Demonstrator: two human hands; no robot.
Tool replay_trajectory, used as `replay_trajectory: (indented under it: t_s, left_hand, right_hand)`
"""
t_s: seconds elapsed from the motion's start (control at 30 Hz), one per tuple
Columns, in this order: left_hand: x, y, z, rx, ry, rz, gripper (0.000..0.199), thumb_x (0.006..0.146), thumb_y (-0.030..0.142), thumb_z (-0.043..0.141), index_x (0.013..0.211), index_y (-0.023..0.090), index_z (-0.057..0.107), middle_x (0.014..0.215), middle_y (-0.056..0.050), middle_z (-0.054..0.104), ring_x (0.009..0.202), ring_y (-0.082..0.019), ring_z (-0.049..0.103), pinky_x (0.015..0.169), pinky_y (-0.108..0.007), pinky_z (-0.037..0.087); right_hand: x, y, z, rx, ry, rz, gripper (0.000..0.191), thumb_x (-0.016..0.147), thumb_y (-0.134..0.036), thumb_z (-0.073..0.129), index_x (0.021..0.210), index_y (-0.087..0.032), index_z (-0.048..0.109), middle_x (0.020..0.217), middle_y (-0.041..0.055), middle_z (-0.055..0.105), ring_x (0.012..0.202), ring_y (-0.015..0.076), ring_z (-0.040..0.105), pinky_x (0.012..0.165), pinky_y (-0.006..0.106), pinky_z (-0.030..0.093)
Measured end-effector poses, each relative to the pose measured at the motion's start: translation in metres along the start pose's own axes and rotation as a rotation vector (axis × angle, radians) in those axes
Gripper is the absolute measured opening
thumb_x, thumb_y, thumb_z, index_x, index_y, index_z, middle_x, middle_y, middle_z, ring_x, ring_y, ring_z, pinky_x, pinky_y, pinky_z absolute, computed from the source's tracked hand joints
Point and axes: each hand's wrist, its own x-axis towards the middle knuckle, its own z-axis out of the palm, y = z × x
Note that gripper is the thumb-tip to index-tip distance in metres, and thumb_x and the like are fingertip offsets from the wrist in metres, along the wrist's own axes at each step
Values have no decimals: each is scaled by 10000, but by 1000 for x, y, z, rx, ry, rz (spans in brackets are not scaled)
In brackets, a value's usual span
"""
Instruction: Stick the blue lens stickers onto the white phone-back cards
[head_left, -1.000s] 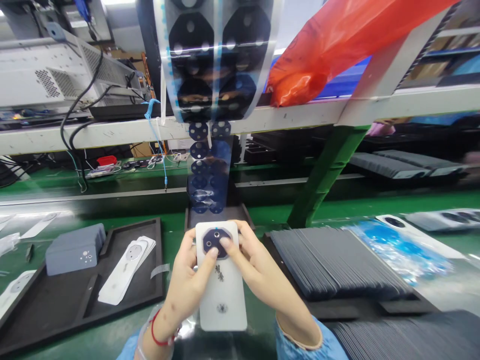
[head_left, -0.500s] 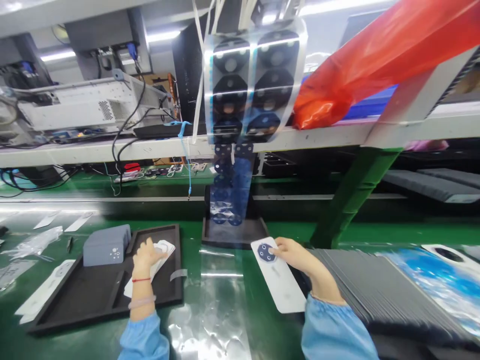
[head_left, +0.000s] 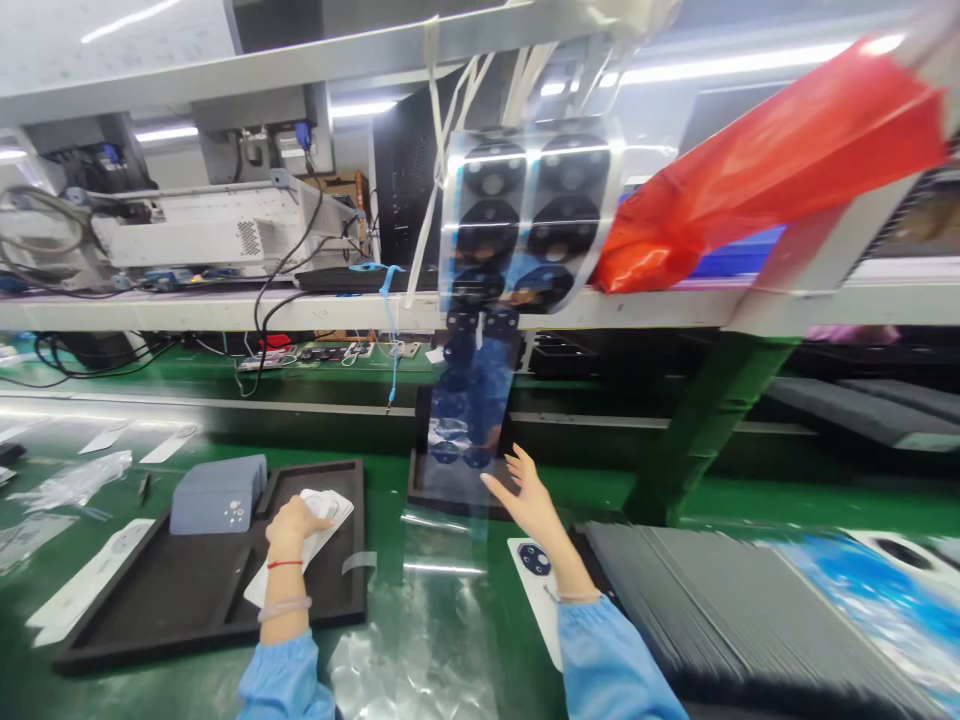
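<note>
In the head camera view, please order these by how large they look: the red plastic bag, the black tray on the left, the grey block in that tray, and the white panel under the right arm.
1. Red plastic bag and black tray: alike, and the bag hangs nearer the camera, so unranked.
2. Grey block and white panel: similar; the panel is partly hidden by the right arm.

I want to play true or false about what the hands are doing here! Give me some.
1. The left hand rests on a white cover in the black tray. True.
2. The right hand grips the white cover with the dark sticker. False: that cover lies flat on the green bench, and the open right hand reaches up toward the hanging sticker strip.
3. A grey block sits in the tray. True.
4. The bag on the shelf is blue. False: it is red.
5. The left wrist has a red band. True.
</note>
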Motion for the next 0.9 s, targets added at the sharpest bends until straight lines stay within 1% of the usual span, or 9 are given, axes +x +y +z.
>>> replay_trajectory:
  t_s: [0.07, 0.13, 0.27, 0.33, 0.4, 0.47, 0.57, 0.73, 0.9]
  left_hand:
    - [-5, 14, -7, 30, 33, -48, 360, 801, 390, 797, 1020, 150, 642, 1078, -121, 683, 1056, -349, 662, 929, -588, 513]
    - [-12, 38, -9, 25, 32, -26, 454, 735, 450, 806, 1025, 154, 622, 1113, -174, 678, 1105, -428, 636, 971, -671, 449]
    - [-35, 93, 5, -143, -159, 251, 675, 708, 515, 788, 1279, 221, 581, 1315, -111, 653, 1161, -304, 641, 1058, -444, 481]
    - [-46, 115, 19, -404, -358, 402, 737, 699, 500, 819, 1348, 251, 573, 1461, -120, 562, 1052, -253, 676, 1008, -396, 515]
    - [-54, 130, 34, -744, -527, 473, 764, 674, 515, 868, 1341, 249, 609, 1441, -137, 573, 967, -232, 676, 945, -381, 531]
    - [-59, 139, 45, -1010, -639, 440, 800, 633, 588, 892, 1297, 208, 659, 1170, -130, 709, 879, -223, 665, 825, -332, 538]
    - [-67, 146, 53, -1182, -719, 340, 817, 660, 736, 799, 1244, 171, 709, 815, -68, 709, 751, -189, 643, 671, -257, 504]
    - [-84, 156, 46, -1376, -715, 78, 713, 732, 693, 779, 1219, 174, 736, 816, -53, 719, 713, -148, 660, 665, -216, 515]
    - [-84, 161, 44, -1403, -582, 9, 747, 682, 673, 827, 1217, 163, 721, 828, -56, 738, 718, -165, 675, 650, -235, 514]
  right_hand:
    - [2, -7, 15, 97, 24, -105, 1027, 813, -471, 703, 1604, -144, 136, 1526, 271, 470, 1341, 319, 570, 1076, 486, 485]
    - [4, -15, 23, 168, 50, -202, 1017, 814, -446, 719, 1615, -204, 141, 1540, 233, 470, 1316, 299, 592, 1060, 478, 500]
    - [0, -34, 16, 214, 52, -334, 639, 832, -357, 708, 1432, -211, 541, 1190, 120, 738, 1004, 253, 730, 955, 439, 565]
    - [-7, -44, 6, 206, 27, -381, 471, 844, -323, 700, 1300, -211, 664, 921, 48, 783, 850, 227, 750, 906, 414, 586]
    - [-16, -53, -5, 191, 14, -433, 374, 861, -298, 693, 1226, -220, 718, 825, 22, 776, 789, 213, 753, 871, 387, 598]
    - [-26, -60, -14, 169, 16, -497, 296, 885, -286, 680, 1167, -236, 758, 834, 25, 773, 761, 200, 745, 817, 354, 608]
    - [-38, -64, -24, 129, 33, -606, 234, 932, -260, 628, 1087, -263, 804, 784, 20, 732, 687, 171, 702, 692, 296, 599]
    - [-47, -64, -27, 94, 68, -744, 320, 980, -187, 541, 1083, -325, 811, 885, 32, 717, 783, 157, 715, 711, 282, 603]
    - [-52, -76, -32, -31, 169, -960, 292, 974, -117, 587, 992, -293, 818, 1104, 71, 706, 943, 181, 727, 789, 309, 626]
